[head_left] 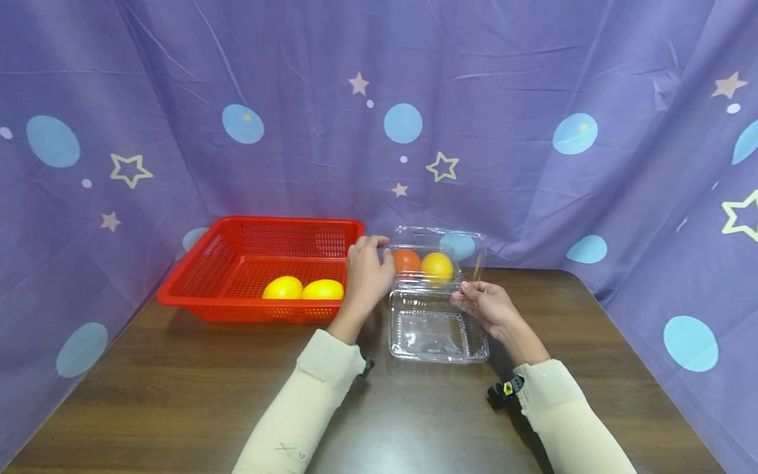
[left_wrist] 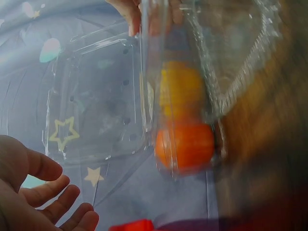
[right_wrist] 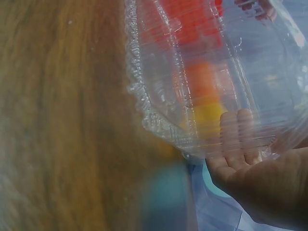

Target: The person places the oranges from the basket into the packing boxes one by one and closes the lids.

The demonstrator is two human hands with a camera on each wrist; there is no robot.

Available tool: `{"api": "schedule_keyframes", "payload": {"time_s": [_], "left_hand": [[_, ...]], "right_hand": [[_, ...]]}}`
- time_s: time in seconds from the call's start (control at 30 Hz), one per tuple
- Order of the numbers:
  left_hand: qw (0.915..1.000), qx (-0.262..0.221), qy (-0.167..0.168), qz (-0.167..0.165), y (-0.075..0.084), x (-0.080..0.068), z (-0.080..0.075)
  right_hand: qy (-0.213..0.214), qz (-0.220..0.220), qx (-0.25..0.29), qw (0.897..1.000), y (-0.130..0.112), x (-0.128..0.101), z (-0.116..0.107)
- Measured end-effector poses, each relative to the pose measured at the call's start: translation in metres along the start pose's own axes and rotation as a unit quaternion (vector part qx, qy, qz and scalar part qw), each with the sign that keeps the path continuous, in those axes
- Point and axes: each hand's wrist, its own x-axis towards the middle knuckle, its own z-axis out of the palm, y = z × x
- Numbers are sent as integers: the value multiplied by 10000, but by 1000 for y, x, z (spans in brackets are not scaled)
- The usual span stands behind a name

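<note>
Fingers of the left hand [head_left: 367, 276] are loosely curved and rest against the left wall of the clear clamshell box [head_left: 437, 303]; in the left wrist view those fingers [left_wrist: 53, 204] lie spread and relaxed, wrapped round nothing. Right hand [head_left: 487, 306] is at the box's right side, its fingertips [right_wrist: 238, 139] pressed to the clear plastic near the hinge; whether they pinch the edge or only touch it cannot be told.

Box stands on the brown table [head_left: 177, 388], between the two hands. Lid is raised toward the curtain, roughly upright; the lower tray faces the person. Through the clear plastic at the far side show an orange-red fruit [head_left: 406, 261] and, touching it on the right, a yellow-orange fruit [head_left: 437, 266].

Red basket [head_left: 237, 263] sits just left of the left hand, holding two yellow fruits [head_left: 303, 289] side by side. Purple curtain [head_left: 533, 99] with stars and dots closes the background.
</note>
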Motion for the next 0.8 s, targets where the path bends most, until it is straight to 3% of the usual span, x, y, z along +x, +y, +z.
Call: {"api": "schedule_keyframes", "payload": {"time_s": [0.37, 0.8], "left_hand": [[9969, 640, -255, 387, -19, 0, -27], [9856, 1336, -986, 333, -56, 3, -63]], "right_hand": [[93, 52, 24, 9999, 6, 1, 5], [75, 203, 56, 9997, 5, 1, 7]]}}
